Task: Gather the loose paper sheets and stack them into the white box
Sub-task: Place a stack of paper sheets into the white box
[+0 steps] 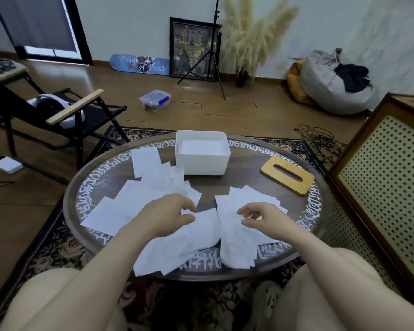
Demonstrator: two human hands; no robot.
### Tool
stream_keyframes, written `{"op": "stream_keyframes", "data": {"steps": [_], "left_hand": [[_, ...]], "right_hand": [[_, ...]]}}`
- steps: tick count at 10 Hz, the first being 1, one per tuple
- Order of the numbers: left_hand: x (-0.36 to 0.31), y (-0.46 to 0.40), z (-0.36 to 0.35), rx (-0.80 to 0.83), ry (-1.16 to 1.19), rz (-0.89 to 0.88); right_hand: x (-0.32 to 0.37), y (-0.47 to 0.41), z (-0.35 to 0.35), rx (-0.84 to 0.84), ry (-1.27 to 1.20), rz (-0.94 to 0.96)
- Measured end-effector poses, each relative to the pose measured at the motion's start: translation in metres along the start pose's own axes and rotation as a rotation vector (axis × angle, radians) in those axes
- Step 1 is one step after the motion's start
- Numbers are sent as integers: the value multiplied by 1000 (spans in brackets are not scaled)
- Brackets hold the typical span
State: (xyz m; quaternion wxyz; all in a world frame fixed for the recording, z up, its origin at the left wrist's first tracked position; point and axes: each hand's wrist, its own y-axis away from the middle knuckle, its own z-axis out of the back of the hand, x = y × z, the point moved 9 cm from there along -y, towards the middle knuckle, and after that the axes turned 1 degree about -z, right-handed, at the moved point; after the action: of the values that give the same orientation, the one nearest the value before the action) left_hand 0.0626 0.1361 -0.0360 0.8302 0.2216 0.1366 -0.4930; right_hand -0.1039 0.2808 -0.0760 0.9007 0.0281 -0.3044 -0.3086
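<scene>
Round table (244, 187), dark top w/ white script band round the rim. Near edge sits just in front of the person's knees; several loose paper sheets (139, 194) overhang that near edge at bottom centre. White box (202, 161) stands at the far-centre of the table, open top, w/ white paper already lying inside. Bare dark tabletop shows betw. box and hands, a clear lane straight from the sheets to the box. Wooden lid (287, 175) w/ a slot lies flat to the right of the box, near the right rim, well apart from both hands.

Sheets lie in two spreads: a big fan on the left running from the box's left corner down to the near edge, and a smaller pile on the right. A narrow dark gap splits them in the middle.

Left hand (167, 215) is over the left spread, fingers curled w/ tips drawn toward the thumb at the top edge of a sheet; looks like a pinch on that edge, but contact isn't sharp enough to be sure. Right hand (261, 217) hovers over the right pile, fingers loosely curled and spread, thumb apart, tips just above or grazing the paper – can't tell which. Nothing is lifted in it.

Off-table: folding chair (58, 115) at left, perforated cabinet (382, 173) close on the right, patterned rug (58, 247) beneath.
</scene>
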Motion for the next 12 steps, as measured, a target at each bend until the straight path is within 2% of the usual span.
{"op": "stream_keyframes", "data": {"steps": [2,4,5,8,12], "left_hand": [[15,0,-18,87,-93,48],[15,-9,-26,130,-128,45],[12,-14,-30,141,-139,42],[18,-14,-30,147,-144,49],[19,-13,-31,154,-134,54]], "right_hand": [[-26,2,-2,22,142,-162],[-46,-6,-4,36,71,-355],[-47,-9,-12,47,17,-391],[-48,-20,-13,-39,-124,-463],[-40,-19,0,-192,11,-389]]}}
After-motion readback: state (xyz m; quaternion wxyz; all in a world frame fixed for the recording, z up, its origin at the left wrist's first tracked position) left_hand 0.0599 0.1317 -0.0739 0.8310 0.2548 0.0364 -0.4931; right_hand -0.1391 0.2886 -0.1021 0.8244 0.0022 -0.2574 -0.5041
